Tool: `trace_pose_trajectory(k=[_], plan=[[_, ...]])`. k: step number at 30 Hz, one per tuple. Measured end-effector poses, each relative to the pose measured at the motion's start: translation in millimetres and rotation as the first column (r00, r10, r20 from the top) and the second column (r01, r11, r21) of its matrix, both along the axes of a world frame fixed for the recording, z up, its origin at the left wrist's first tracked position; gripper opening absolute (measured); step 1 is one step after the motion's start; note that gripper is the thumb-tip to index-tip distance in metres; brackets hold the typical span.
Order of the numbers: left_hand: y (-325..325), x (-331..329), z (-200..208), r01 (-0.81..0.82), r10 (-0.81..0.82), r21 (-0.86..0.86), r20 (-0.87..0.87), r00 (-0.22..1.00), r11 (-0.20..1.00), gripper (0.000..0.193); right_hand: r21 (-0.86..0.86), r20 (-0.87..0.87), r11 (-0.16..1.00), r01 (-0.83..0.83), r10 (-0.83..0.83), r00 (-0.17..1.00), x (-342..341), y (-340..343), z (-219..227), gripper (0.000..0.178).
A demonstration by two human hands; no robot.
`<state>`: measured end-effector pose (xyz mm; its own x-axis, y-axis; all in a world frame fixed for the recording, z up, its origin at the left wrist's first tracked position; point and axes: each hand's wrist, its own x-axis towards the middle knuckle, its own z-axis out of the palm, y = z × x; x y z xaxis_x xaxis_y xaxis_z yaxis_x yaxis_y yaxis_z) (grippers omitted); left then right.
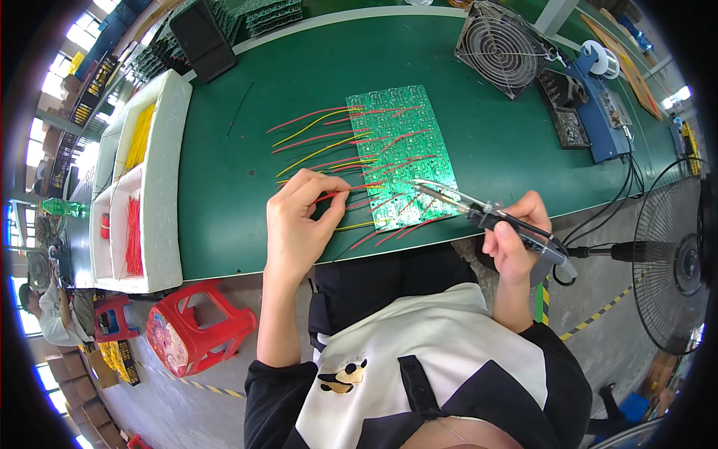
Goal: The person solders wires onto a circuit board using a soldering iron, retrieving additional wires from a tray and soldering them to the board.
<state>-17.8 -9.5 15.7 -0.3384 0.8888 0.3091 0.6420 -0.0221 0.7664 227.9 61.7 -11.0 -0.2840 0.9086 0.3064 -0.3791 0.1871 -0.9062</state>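
Observation:
A green circuit board panel [407, 112] lies on the green bench, with several red, yellow and black wires reaching out from its left side and others lying across it. My left hand [307, 217] is at the panel's left edge, thumb and forefinger pinched on a red wire [351, 188] that runs onto the board. In my right hand [516, 236] is a soldering iron [523, 233] with a thin metal tube along its front. Its tip is over the middle of the panel, close to the wire ends; whether it touches cannot be made out.
A white foam box [168, 179] with yellow wires [140, 138] and red wires [134, 236] stands at the left. At the back right are a square fan [499, 49] and a blue soldering station [602, 112]. A red stool [198, 329] and a black fan [677, 258] flank the bench.

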Motion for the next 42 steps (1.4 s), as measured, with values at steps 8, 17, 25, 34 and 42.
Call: trace_pose_trajectory(k=[8,17,25,34,42], plan=[[-1,-2,0,-0.005,0.005,-0.017,-0.025,1.0,1.0,0.011,0.029,-0.148,0.969,0.247,-0.24,0.959,16,20,2,0.014],[-13,-2,1,-0.096,0.26,0.439,-0.331,0.907,0.893,0.021,-0.012,-0.138,0.795,0.607,-0.602,0.786,32,27,10,0.017],[-40,59,-11,0.283,-0.113,0.337,-0.446,0.888,0.898,0.018,0.062,0.037,0.843,0.534,-0.537,0.843,20,28,0,0.017],[-20,67,-17,0.252,-0.133,0.228,-0.435,0.89,0.941,0.013,0.047,0.002,0.812,0.582,-0.583,0.812,18,36,4,0.018],[-25,54,-2,0.21,-0.101,0.255,-0.385,0.918,0.944,0.017,0.12,0.007,0.771,0.626,-0.631,0.776,13,36,-2,0.018]])
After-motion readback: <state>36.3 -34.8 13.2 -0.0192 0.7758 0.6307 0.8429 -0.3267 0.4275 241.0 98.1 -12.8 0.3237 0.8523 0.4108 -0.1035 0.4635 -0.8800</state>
